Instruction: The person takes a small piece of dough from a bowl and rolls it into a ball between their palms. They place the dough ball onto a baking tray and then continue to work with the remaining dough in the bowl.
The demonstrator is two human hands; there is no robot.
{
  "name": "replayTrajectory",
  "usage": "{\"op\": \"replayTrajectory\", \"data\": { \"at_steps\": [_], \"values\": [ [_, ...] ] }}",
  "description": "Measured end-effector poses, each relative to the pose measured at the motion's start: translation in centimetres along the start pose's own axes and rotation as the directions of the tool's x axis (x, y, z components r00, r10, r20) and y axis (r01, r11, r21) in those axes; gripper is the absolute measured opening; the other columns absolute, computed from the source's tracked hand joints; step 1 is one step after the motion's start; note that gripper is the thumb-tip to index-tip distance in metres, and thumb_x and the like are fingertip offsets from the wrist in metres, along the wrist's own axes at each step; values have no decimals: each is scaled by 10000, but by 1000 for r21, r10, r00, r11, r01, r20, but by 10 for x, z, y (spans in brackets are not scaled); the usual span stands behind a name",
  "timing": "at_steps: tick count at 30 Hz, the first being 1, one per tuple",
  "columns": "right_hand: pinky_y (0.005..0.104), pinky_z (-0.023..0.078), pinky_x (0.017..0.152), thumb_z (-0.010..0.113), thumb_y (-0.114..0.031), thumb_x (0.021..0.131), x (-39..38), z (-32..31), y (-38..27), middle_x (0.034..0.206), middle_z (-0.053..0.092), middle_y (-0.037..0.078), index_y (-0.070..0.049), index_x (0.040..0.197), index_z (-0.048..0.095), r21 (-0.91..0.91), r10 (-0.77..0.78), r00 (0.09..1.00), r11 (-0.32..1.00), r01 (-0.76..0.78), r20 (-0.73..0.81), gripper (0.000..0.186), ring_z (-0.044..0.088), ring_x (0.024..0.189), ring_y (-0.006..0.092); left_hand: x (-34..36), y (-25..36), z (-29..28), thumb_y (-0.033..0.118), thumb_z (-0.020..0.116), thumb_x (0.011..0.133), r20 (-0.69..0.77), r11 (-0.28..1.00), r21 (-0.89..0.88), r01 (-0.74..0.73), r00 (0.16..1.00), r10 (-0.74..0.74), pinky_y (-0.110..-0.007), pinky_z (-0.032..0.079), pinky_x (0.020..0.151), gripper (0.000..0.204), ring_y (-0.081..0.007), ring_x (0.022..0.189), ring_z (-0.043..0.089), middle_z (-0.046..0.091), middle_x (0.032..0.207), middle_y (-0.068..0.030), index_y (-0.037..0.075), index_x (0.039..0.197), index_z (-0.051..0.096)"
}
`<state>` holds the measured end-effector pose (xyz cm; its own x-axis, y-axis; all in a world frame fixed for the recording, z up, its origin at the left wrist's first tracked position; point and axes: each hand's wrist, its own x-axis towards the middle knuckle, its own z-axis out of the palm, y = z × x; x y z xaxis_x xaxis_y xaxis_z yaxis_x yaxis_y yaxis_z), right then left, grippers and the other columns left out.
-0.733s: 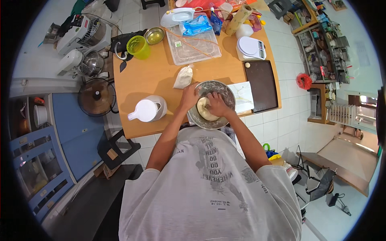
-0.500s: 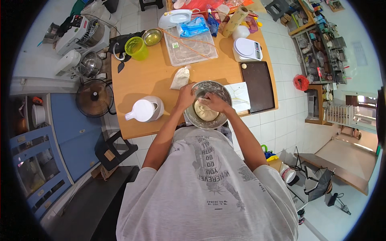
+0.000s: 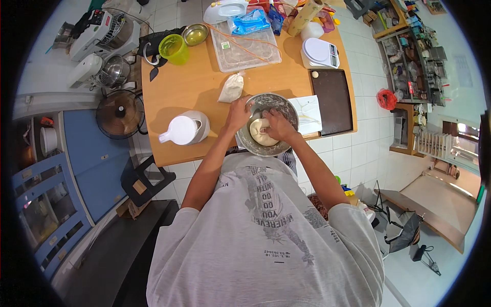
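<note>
A metal mixing bowl (image 3: 293,110) with floury smears inside stands by the near edge of the wooden table, close to my shirt. Its upper left rim is held by my left hand (image 3: 239,113), fingers curled over the edge. Inside lies a pale lump of dough (image 3: 260,135). My right hand (image 3: 279,126) reaches in from the right, its fingers bent and pressed on the upper right side of the dough; the palm hides part of it. Just beyond my left hand is a small clear bag of white powder (image 3: 231,88).
Left of the bowl stands a white lidded jug (image 3: 184,129). To the right lie a paper sheet (image 3: 309,113) and a dark baking tray (image 3: 332,105) with a small pale round piece. Farther back are a kitchen scale (image 3: 319,52), a clear plastic box (image 3: 240,51) and a green container (image 3: 174,49).
My right hand's fingers have shifted over the dough, and its surface looks folded differently. My left hand stays on the rim. The whole view has shifted slightly.
</note>
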<state>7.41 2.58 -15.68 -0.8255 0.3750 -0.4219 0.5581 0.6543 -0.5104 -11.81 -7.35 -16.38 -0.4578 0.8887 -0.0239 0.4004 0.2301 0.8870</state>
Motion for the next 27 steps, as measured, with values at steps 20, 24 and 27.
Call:
{"op": "replayTrajectory", "data": {
  "at_steps": [20, 24, 27],
  "values": [
    [508, 558, 932, 717, -153, 830, 17, -21, -17, 1102, 709, 243, -4, 1116, 720, -31, -158, 983, 987, 156, -94, 322, 685, 1036, 446, 28, 22, -2, 45, 600, 891, 167, 949, 307, -77, 986, 26, -533, 568, 835, 389, -426, 974, 709, 742, 1054, -226, 88, 1264, 702],
    [497, 569, 923, 726, -127, 808, 14, -23, -29, 1098, 709, 237, -11, 1067, 730, -121, -147, 978, 984, 129, -150, 283, 685, 1063, 421, 26, 21, -7, 100, 637, 901, 148, 951, 303, -70, 989, 26, -531, 553, 863, 414, -429, 1022, 685, 726, 1102, -212, 100, 1312, 679],
    [496, 570, 934, 752, -153, 832, 7, -7, -23, 1089, 713, 229, -30, 1090, 739, -89, -125, 959, 990, 105, -256, 286, 685, 1077, 409, 17, 43, -14, 145, 677, 898, -25, 906, 381, -185, 977, 210, -527, 523, 939, 533, -430, 1146, 629, 659, 1244, -223, 88, 1421, 597]
  ]
}}
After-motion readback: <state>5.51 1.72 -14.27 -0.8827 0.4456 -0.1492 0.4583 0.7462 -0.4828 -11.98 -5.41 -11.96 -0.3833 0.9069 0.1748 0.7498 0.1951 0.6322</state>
